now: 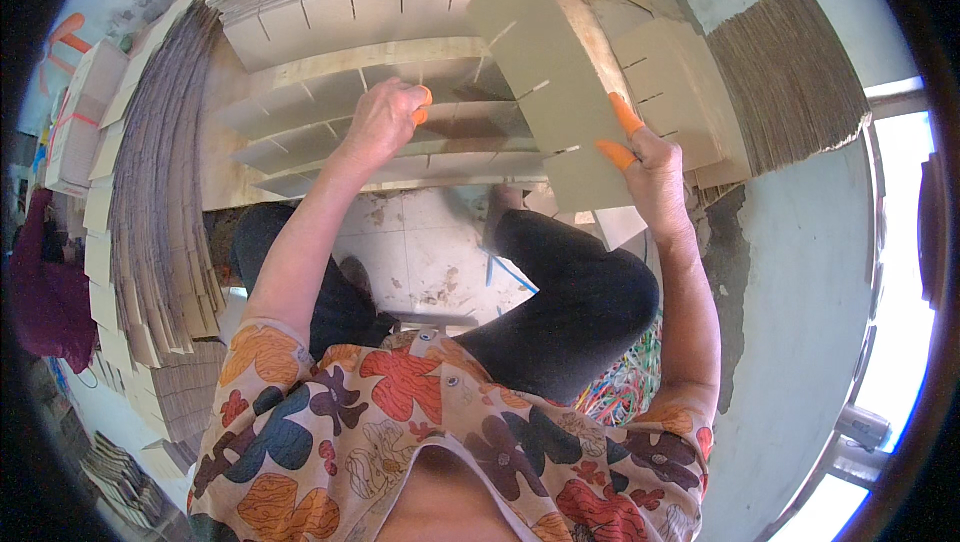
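My right hand (653, 164), with orange covers on its fingertips, grips the right edge of a long greyish cardboard divider (548, 102). The divider is tilted, with several short slots along it. My left hand (385, 124), also wearing orange fingertip covers, is closed over several slotted cardboard strips. These strips (300, 147) stand on edge in roughly parallel rows on the wooden tabletop (232, 177). Whatever lies between the left fingers is hidden. The held divider leans over the right ends of the rows, and I cannot tell whether its slots engage them.
A row of stacked slotted cardboard (345, 2) lines the back. Tall cardboard stacks stand on the left (160, 182) and right (790, 72). Below the table are my knees, a tiled floor (400, 242) and a heap of coloured straps (625, 382). A person's dark red sleeve (50, 292) shows far left.
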